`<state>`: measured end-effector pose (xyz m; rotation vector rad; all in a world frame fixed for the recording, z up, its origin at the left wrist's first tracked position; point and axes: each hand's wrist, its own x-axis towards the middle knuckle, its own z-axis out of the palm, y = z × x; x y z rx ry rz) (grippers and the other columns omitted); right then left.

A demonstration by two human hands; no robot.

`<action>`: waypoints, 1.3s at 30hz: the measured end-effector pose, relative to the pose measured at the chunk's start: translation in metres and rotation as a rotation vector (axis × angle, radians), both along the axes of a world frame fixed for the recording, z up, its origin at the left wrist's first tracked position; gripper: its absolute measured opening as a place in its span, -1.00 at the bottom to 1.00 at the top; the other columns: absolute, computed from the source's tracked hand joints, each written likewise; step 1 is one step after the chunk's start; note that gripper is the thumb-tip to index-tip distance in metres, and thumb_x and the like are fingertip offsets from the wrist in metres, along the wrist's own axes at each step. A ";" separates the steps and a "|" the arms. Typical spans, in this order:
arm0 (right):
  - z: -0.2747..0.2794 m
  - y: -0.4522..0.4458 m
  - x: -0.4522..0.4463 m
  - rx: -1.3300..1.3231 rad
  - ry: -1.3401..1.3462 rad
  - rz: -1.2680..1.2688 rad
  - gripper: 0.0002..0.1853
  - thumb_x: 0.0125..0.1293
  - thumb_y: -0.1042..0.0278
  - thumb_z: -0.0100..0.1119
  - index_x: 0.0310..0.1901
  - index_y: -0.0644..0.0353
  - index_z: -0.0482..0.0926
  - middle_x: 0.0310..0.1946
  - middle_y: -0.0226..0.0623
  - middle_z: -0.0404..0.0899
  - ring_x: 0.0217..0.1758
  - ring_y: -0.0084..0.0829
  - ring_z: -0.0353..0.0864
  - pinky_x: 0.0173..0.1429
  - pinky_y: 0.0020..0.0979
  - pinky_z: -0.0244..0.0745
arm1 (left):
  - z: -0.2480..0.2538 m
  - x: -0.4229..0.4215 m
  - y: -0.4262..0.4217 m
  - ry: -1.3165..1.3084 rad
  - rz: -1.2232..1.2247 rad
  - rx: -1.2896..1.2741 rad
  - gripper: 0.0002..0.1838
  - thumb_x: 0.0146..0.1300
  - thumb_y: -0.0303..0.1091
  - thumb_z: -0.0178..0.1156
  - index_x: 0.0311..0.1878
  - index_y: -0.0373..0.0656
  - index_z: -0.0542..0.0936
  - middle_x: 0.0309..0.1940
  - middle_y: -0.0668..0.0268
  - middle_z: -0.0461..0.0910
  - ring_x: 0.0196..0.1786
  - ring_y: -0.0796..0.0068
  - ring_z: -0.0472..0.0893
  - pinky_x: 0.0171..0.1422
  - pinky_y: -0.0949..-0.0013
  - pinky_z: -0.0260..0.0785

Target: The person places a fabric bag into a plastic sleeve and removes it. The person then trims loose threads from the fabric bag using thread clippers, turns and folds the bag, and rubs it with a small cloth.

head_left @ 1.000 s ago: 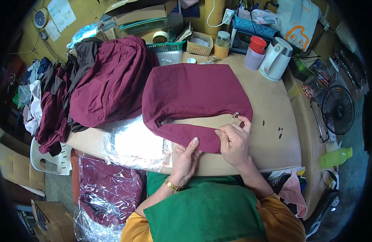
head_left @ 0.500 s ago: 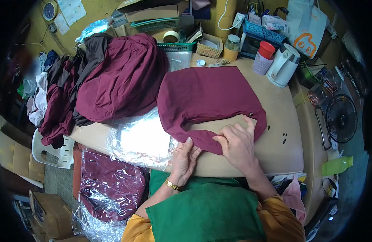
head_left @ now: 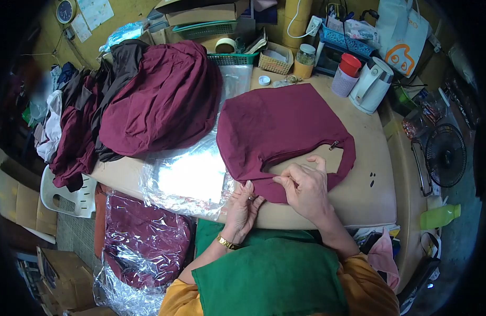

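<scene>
A maroon fabric bag [head_left: 285,116] lies on the padded tan table [head_left: 372,142], its zipper pull near the right end of the opening. My left hand [head_left: 243,210] pinches the lower edge of its strap between thumb and fingers. Over the strap's middle, my right hand [head_left: 306,189] has thumb and index finger pressed together and another finger raised; whatever sits in that pinch is too small to make out. Clear plastic bags [head_left: 187,181] lie left of my left hand.
A heap of maroon cloth [head_left: 164,100] covers the table's left side. Behind stand a green basket [head_left: 229,59], a jar [head_left: 304,60], a red cup [head_left: 349,65] and a white kettle [head_left: 372,84]. A plastic-wrapped maroon item [head_left: 148,239] lies below the table edge.
The bag has shifted right and turned slightly, its zipper end tilting upward. My right hand has moved with the strap, and its thumb and finger are now pinched clear of the bag's opening edge.
</scene>
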<state>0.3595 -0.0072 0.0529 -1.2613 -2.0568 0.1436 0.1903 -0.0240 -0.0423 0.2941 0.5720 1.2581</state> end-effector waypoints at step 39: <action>-0.008 0.030 -0.027 0.052 0.035 0.075 -0.79 0.25 0.22 0.32 -0.41 0.17 0.60 -0.49 -0.24 0.57 -0.41 -0.17 0.60 -0.22 -0.21 0.41 | -0.011 0.023 0.009 0.034 0.047 0.157 -0.53 0.41 -0.24 0.23 0.32 -0.04 0.35 0.19 0.34 0.51 0.21 0.39 0.55 0.24 0.21 0.48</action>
